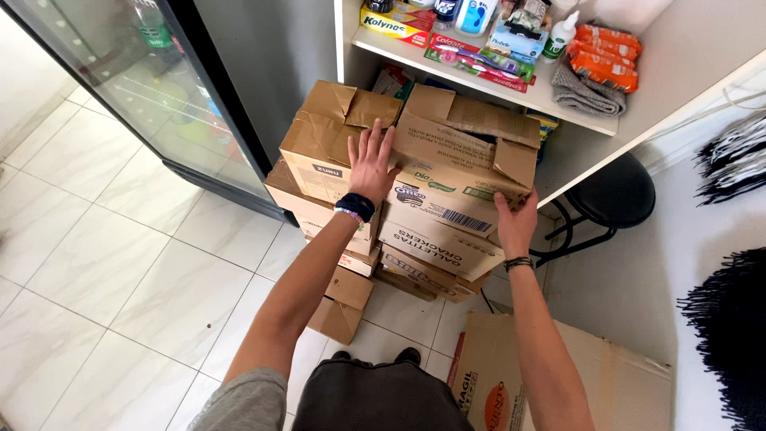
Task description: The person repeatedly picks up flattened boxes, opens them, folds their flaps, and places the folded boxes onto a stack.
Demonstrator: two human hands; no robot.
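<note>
A stack of brown cardboard boxes stands on the tiled floor beneath a white shelf. My left hand (372, 162) lies flat, fingers spread, on the left side of the top right box (455, 172), in the gap beside the top left box (323, 144). My right hand (515, 219) grips the lower right corner of that same box. The box's flaps are loosely folded shut. More boxes (431, 251) lie under both, partly hidden.
A glass-door fridge (152, 88) stands at the left. The white shelf (550, 100) above holds toothpaste, toothbrushes, bottles and a grey cloth. A black stool (614, 195) sits at the right, a flattened carton (511, 375) leans near my legs, and black fringed fabric (730, 319) hangs far right.
</note>
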